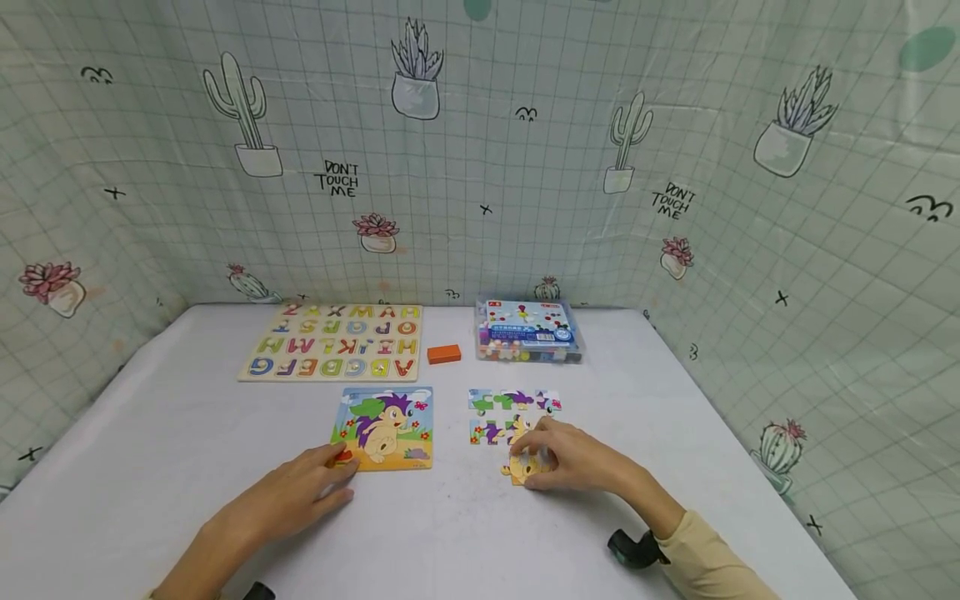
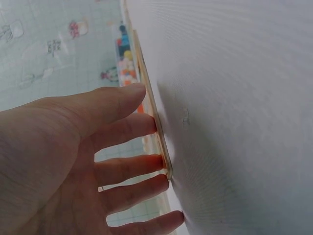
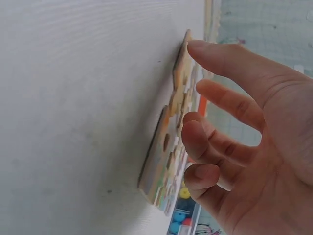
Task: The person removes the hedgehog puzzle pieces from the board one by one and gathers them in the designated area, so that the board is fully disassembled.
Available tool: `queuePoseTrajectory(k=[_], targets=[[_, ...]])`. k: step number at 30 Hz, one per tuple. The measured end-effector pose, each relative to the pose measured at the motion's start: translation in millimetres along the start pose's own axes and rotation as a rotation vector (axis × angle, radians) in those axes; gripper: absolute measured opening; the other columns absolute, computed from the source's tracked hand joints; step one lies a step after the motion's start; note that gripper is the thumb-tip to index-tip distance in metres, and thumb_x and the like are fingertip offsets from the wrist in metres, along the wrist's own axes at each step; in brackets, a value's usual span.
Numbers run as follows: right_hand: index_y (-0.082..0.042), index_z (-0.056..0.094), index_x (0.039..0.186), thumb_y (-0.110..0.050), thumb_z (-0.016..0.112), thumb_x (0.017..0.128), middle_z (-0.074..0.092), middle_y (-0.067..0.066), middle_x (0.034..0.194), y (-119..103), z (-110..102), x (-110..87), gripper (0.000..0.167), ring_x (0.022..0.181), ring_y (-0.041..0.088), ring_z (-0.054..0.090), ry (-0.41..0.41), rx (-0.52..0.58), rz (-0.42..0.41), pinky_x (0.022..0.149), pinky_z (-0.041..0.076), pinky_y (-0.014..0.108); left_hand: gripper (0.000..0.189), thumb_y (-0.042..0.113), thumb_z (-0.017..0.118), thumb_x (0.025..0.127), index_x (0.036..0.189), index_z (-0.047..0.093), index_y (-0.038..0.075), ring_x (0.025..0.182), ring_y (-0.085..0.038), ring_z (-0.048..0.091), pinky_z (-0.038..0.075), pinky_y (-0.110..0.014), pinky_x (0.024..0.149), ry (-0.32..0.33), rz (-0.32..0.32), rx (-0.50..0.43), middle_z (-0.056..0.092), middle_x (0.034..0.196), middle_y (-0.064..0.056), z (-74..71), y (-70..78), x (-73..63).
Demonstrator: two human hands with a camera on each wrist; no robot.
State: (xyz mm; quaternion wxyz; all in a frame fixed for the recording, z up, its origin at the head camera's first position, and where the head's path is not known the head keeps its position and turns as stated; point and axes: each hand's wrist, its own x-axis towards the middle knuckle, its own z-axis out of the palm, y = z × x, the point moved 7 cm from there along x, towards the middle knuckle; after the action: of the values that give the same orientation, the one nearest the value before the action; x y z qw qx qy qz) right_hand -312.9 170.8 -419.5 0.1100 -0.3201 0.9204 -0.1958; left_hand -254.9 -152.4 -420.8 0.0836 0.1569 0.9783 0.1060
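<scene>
My left hand (image 1: pixel 303 492) rests its outstretched fingertips on the lower left corner of a hedgehog picture board (image 1: pixel 393 433). In the left wrist view the thumb (image 2: pixel 132 95) lies along the thin board's near edge. My right hand (image 1: pixel 573 458) curls thumb and index finger around a yellow puzzle piece (image 1: pixel 519 473) on the table, partly hidden beneath the fingers. Behind it lie rows of loose puzzle pieces (image 1: pixel 482 400) with parts of a similar hedgehog picture. From the right wrist, further pieces (image 3: pixel 159 152) show flat below the curled fingers.
A wooden alphabet board (image 1: pixel 337 342) lies at the back left. To its right sit an orange block (image 1: pixel 444 354) and a clear plastic box of colourful beads (image 1: pixel 528 332). A patterned curtain (image 1: pixel 480 167) surrounds the white table (image 1: pixel 420 542) at the back and sides.
</scene>
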Motion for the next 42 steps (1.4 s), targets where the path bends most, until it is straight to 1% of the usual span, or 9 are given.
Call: queuePoseTrajectory(k=[6, 12, 16, 22, 27, 30, 36, 38, 42], targets=[[-0.022, 0.067, 0.122, -0.039, 0.077, 0.084, 0.055, -0.001, 0.098, -7, -4, 5.6, 0.043, 0.067, 0.004, 0.046, 0.009, 0.002, -0.005, 0.059, 0.040, 0.019, 0.045, 0.035, 0.071, 0.088, 0.125, 0.068, 0.010, 0.133, -0.040, 0.048, 0.042, -0.060, 0.107, 0.000, -0.004, 0.002, 0.051, 0.143, -0.019, 0.4, -0.3, -0.3], [-0.024, 0.067, 0.123, -0.036, 0.076, 0.085, 0.058, -0.001, 0.100, -23, -2, 22.9, 0.040, 0.070, 0.005, 0.048, -0.008, 0.000, -0.032, 0.062, 0.042, 0.020, 0.044, 0.034, 0.071, 0.089, 0.127, 0.067, 0.011, 0.134, -0.040, 0.047, 0.042, -0.060, 0.107, -0.001, -0.018, -0.016, 0.051, 0.144, -0.019, 1.1, -1.5, -0.3], [-0.023, 0.068, 0.121, -0.037, 0.075, 0.086, 0.060, -0.003, 0.101, -38, 6, 39.5, 0.038, 0.074, 0.005, 0.049, -0.019, -0.018, -0.062, 0.065, 0.042, 0.019, 0.044, 0.035, 0.070, 0.089, 0.128, 0.067, 0.015, 0.131, -0.041, 0.049, 0.043, -0.060, 0.105, 0.000, -0.018, 0.000, 0.050, 0.142, -0.019, 0.7, -2.8, -0.9], [-0.022, 0.068, 0.121, -0.036, 0.074, 0.087, 0.061, -0.002, 0.105, -65, 19, 67.3, 0.036, 0.078, 0.005, 0.052, -0.052, -0.007, -0.106, 0.067, 0.044, 0.017, 0.043, 0.037, 0.069, 0.090, 0.130, 0.065, 0.023, 0.125, -0.036, 0.052, 0.046, -0.058, 0.103, -0.006, -0.031, 0.040, 0.051, 0.138, -0.016, -0.9, -6.8, -2.5], [-0.020, 0.069, 0.120, -0.035, 0.073, 0.089, 0.062, -0.003, 0.105, -92, 29, 92.3, 0.035, 0.075, 0.004, 0.051, -0.071, -0.031, -0.174, 0.066, 0.045, 0.015, 0.043, 0.037, 0.069, 0.090, 0.130, 0.066, 0.021, 0.128, -0.042, 0.051, 0.045, -0.061, 0.103, -0.028, -0.029, 0.018, 0.052, 0.140, -0.020, -0.6, -9.2, -2.9], [-0.019, 0.068, 0.121, -0.035, 0.073, 0.089, 0.062, -0.003, 0.104, -106, 34, 107.7, 0.036, 0.079, 0.003, 0.051, -0.063, -0.054, -0.204, 0.069, 0.045, 0.015, 0.043, 0.037, 0.069, 0.090, 0.128, 0.067, 0.019, 0.130, -0.043, 0.050, 0.044, -0.061, 0.103, -0.033, -0.021, -0.005, 0.053, 0.141, -0.021, -2.3, -10.7, -3.4], [-0.021, 0.063, 0.128, -0.041, 0.070, 0.090, 0.063, -0.004, 0.114, -127, 44, 135.4, 0.044, 0.098, 0.005, 0.057, -0.052, -0.073, -0.182, 0.083, 0.049, 0.018, 0.041, 0.035, 0.068, 0.091, 0.127, 0.067, 0.016, 0.131, -0.045, 0.049, 0.044, -0.062, 0.103, -0.047, 0.025, -0.061, 0.050, 0.145, -0.022, -3.0, -13.7, -7.8], [-0.021, 0.062, 0.130, -0.042, 0.069, 0.090, 0.063, -0.004, 0.117, -133, 49, 143.2, 0.045, 0.101, 0.005, 0.056, -0.052, -0.077, -0.179, 0.086, 0.049, 0.018, 0.041, 0.034, 0.068, 0.091, 0.127, 0.068, 0.015, 0.131, -0.046, 0.049, 0.043, -0.062, 0.103, -0.057, 0.033, -0.074, 0.049, 0.146, -0.022, -2.4, -14.9, -9.3], [-0.020, 0.063, 0.130, -0.042, 0.069, 0.090, 0.064, -0.005, 0.116, -145, 55, 154.8, 0.046, 0.100, 0.004, 0.054, -0.053, -0.083, -0.183, 0.087, 0.048, 0.016, 0.039, 0.035, 0.067, 0.092, 0.126, 0.068, 0.016, 0.131, -0.045, 0.050, 0.043, -0.063, 0.103, -0.075, 0.027, -0.073, 0.049, 0.146, -0.022, -2.2, -17.1, -9.7]])
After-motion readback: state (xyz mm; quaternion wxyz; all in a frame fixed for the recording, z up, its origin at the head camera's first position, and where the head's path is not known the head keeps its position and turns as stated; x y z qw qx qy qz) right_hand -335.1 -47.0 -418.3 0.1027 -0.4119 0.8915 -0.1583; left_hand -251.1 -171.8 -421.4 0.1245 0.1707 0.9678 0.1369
